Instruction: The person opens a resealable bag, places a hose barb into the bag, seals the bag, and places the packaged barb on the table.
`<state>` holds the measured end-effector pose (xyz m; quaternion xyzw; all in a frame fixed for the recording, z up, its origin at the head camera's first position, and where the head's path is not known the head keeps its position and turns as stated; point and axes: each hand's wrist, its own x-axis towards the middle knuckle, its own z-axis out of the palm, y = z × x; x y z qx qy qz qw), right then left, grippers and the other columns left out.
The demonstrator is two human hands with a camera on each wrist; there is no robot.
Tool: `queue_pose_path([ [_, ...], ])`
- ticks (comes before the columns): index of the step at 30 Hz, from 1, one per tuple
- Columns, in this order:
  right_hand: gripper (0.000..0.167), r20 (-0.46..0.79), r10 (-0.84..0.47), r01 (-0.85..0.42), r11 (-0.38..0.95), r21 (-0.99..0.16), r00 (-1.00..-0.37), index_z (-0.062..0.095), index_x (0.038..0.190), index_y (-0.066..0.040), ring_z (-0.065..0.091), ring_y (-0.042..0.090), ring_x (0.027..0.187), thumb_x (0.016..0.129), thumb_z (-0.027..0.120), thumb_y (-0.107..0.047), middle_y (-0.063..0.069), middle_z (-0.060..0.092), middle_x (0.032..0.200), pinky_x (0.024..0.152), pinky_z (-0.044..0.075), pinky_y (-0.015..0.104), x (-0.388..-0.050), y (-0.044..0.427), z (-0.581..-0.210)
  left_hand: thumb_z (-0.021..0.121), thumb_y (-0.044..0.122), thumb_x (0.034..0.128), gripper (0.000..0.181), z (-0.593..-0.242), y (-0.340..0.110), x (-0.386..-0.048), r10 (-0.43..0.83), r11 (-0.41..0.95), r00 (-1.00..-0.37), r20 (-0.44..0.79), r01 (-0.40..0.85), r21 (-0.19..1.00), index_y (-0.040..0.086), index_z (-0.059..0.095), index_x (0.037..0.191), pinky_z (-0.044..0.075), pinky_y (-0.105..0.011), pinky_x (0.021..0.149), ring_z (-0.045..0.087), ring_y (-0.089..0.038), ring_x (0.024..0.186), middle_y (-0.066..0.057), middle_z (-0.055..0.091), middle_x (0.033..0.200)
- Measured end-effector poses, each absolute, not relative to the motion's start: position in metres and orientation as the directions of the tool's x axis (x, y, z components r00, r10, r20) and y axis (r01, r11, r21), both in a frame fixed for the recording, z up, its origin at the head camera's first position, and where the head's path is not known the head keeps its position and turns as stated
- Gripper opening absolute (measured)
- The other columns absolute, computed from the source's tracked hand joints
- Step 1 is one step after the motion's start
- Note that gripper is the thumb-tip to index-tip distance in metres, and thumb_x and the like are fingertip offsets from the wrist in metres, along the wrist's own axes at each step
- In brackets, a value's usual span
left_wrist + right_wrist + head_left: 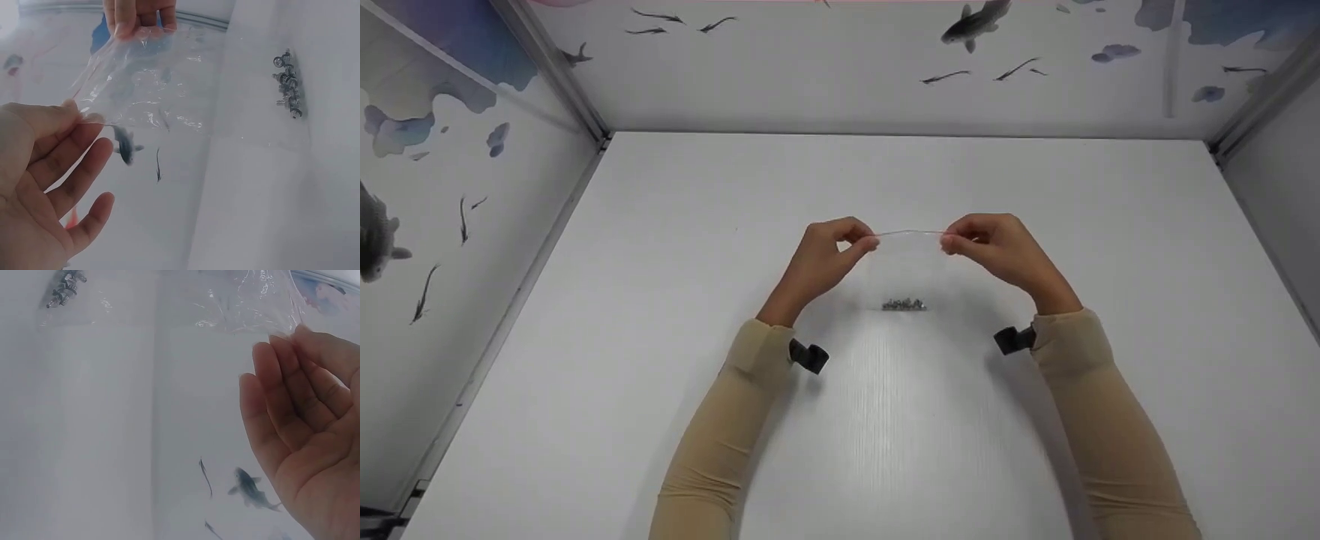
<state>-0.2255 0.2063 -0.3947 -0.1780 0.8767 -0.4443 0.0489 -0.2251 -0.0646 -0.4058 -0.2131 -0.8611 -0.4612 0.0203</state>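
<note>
A clear plastic bag [152, 90] hangs upright between the two hands, its top edge stretched sideways. My left hand [829, 251] pinches one top corner between thumb and forefinger, the other fingers spread loosely in the left wrist view. The opposite corner is pinched by my right hand [997, 247], thumb against fingertips. Several small metal screws [904, 304] lie in a row along the bag's bottom; they look silvery, some with washers, in the left wrist view. In the right wrist view, part of the screw pile [64, 289] shows at the upper left. Whether the bag's mouth is parted cannot be told.
A white table [585, 360] lies under the hands. Panels printed with fish and blue patches stand at the back [810, 82] and left [472, 210], and a plain panel [1275, 172] at the right. Each wrist carries a small black camera [810, 356].
</note>
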Motion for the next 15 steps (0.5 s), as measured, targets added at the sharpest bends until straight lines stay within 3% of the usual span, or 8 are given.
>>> queue_pose_path([
  [8,0.026,0.111,-0.32,-0.279,0.546,-0.79,-0.941,0.071,0.101,-0.005,0.059,0.013,0.078,0.093,0.064,-0.028,0.01,0.069,0.095,0.068,0.045,0.019,-0.2253,0.2017,-0.396,0.063,0.024,0.0937,0.017,-0.4098,-0.0603,-0.2273,0.32,0.496,-0.893,0.316,0.442,0.747,0.008,0.071,0.095,0.049,-0.033,0.084,0.064,-0.015,0.086,-0.004,0.071,0.088],
  [15,0.027,0.11,-0.332,-0.284,0.537,-0.794,-0.937,0.07,0.101,-0.005,0.059,0.014,0.078,0.093,0.064,-0.03,0.009,0.068,0.093,0.069,0.046,0.018,-0.2269,0.2008,-0.3983,0.058,0.019,0.097,0.014,-0.4124,-0.0574,-0.2283,0.356,0.488,-0.884,0.301,0.451,0.747,0.007,0.065,0.097,0.048,-0.033,0.088,0.062,-0.015,0.089,-0.005,0.069,0.092],
])
